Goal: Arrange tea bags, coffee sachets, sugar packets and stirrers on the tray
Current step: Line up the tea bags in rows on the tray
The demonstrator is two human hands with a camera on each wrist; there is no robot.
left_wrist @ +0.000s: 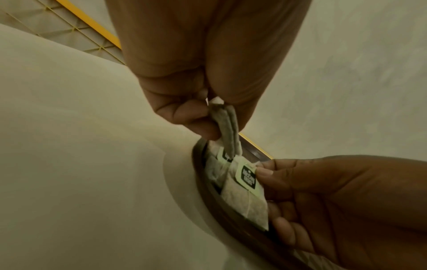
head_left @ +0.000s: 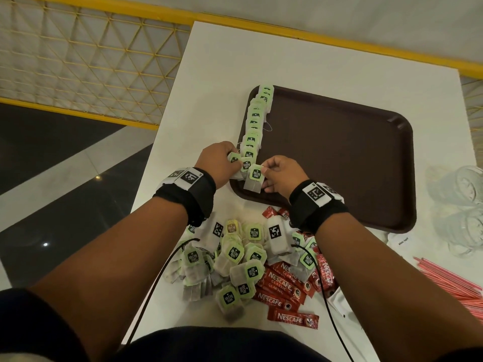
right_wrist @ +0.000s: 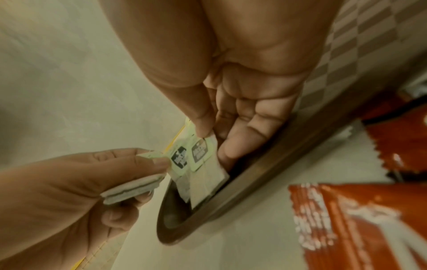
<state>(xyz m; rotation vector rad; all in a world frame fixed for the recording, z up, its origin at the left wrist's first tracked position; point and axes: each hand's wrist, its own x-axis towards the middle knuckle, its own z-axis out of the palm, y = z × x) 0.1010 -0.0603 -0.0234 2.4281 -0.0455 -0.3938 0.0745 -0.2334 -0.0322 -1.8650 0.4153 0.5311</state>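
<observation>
Right hand [right_wrist: 231,102] thumb on tea bag [right_wrist: 205,175] over tray [right_wrist: 242,191] rim, perhaps pinching.

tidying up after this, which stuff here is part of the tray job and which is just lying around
Job:
tray
row of tea bags
loose tea bags
coffee sachets
stirrers
left hand
right hand

Lying about:
glasses
black cable

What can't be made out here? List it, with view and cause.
- How many tea bags the left hand holds: head view, fingers cover them; left wrist view shows them edge-on.
- Sugar packets: head view, print too small, glasses overlap.
- Sachets: right wrist view, blurred and cut off by the edge.
- Stirrers: head view, cut off at the right edge.
- Tray near corner: head view, right hand hides it.
</observation>
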